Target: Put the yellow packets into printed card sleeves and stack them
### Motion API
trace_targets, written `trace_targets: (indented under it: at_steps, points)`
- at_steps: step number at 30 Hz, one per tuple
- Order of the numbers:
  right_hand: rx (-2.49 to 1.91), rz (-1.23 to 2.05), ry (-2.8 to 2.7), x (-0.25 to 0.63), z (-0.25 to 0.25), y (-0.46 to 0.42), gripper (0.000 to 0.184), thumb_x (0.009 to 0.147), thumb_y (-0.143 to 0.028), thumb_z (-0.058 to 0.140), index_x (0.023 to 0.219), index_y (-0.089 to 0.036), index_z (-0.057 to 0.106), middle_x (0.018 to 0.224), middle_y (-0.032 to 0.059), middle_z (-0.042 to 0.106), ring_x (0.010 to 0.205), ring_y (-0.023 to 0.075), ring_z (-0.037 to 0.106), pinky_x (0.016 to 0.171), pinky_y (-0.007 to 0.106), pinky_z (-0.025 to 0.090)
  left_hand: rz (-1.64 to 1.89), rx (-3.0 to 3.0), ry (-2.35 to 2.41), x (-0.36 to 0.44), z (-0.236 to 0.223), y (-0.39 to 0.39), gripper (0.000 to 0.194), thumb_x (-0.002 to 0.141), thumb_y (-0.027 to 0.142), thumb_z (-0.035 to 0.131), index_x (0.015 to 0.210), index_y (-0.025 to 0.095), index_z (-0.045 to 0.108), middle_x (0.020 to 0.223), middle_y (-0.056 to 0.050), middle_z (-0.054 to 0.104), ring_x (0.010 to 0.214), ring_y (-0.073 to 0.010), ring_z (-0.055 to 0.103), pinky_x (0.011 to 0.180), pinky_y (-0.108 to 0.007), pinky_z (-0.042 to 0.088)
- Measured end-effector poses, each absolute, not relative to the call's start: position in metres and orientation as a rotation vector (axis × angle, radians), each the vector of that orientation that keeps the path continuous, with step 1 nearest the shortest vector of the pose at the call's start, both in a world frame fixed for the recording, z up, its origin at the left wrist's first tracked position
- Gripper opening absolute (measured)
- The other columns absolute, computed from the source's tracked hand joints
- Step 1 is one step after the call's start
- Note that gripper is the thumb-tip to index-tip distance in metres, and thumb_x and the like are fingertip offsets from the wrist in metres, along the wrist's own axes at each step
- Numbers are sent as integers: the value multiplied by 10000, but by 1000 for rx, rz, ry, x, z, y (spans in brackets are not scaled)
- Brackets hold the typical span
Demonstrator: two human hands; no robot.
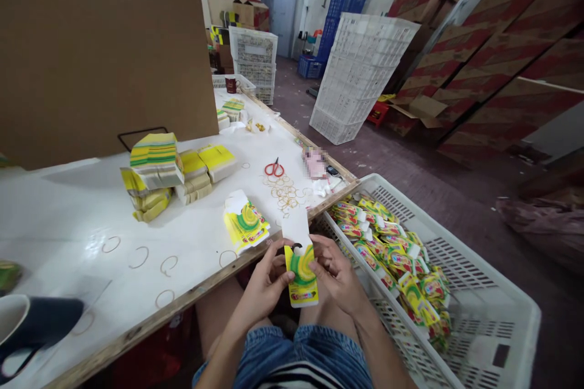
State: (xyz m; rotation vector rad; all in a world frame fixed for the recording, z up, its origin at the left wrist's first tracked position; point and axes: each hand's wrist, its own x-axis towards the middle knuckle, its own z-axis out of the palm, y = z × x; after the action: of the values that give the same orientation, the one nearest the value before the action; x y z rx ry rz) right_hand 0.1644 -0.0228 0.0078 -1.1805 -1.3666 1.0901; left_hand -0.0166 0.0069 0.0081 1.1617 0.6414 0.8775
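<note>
Between my two hands, above my lap at the table's edge, is a small yellow and green printed carton [302,276] with its white top flap standing up. My left hand [269,279] pinches its left side, thumb on the printed front. From the right, my right hand [336,273] grips the other side, also with the thumb in front. A dark curved shape shows in the carton's mouth, too small to name. Just left of my hands, a small pile of flat cartons [246,222] lies on the white table [196,258].
A white plastic crate [488,292] of filled-looking cartons [396,255] stands at my right. On the table are red-handled scissors [274,168], rubber bands [286,193], bundled carton stacks [155,161], a dark mug [41,322] and a tall cardboard panel [104,48]. Stacked white crates [360,73] stand beyond.
</note>
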Motion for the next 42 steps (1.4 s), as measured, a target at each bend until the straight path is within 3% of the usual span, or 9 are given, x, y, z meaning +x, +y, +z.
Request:
trace_targets:
  at_steps: [7,12,15,19,25,29,35,38,42]
  points:
    - [-1213,1041,-1519,174,15,-23,195,931,-371,520,987,-207,610,708,1,580,603,140,539,538,243,418,783,1081,561,-13,11,3,409,770,291,730,1075,222,466,979,-64,684,836,-199,680,700,-265,505]
    - [-1211,844,-1418,169,12,-20,171,914,-354,555,927,-206,641,847,46,646,805,188,616,719,289,490,775,1082,562,-10,10,2,793,794,294,709,1405,279,203,1014,-76,692,841,-201,692,747,-309,527]
    - [-1209,856,-1267,169,7,-20,309,904,-364,579,1190,-247,567,959,62,683,855,203,648,765,328,522,747,1145,572,-10,7,4,685,807,315,686,1388,247,329,1061,-102,687,892,-221,685,772,-320,532]
    - [-1225,741,-1374,178,11,-20,342,936,-463,484,989,-220,719,1046,110,673,1017,256,609,891,393,480,774,1263,699,-11,3,7,524,813,239,657,1304,219,477,1091,-98,687,842,-205,686,711,-284,536]
    - [-1371,1124,-1445,178,13,-19,395,817,-324,656,1191,-217,584,831,24,690,703,175,620,615,266,467,796,1400,776,-8,8,6,535,812,78,529,1319,242,476,1179,-79,667,944,-196,675,790,-291,534]
    - [-1545,991,-1481,171,8,-16,299,794,-248,631,1084,-209,572,578,-61,579,501,121,493,502,221,346,780,1399,718,-8,7,3,569,819,63,504,1348,260,440,1249,-85,637,1118,-215,614,940,-349,484]
    - [-1498,936,-1545,170,13,-17,385,824,-306,630,1183,-174,578,478,-91,474,424,107,412,461,220,305,810,1187,688,-10,7,6,523,797,138,611,1287,219,450,1136,-109,680,971,-229,675,763,-295,520]
    - [-1420,852,-1560,174,15,-18,367,864,-373,605,1173,-181,653,587,-20,594,489,129,498,490,237,388,812,1119,669,-10,9,7,506,783,192,662,1249,203,467,1066,-106,699,873,-222,695,698,-277,516]
    - [-1317,761,-1462,171,12,-19,260,890,-349,590,1075,-229,726,1001,84,707,884,217,652,737,310,524,793,1124,653,-4,11,4,514,760,216,703,1233,200,503,1015,-92,714,853,-227,697,707,-293,530]
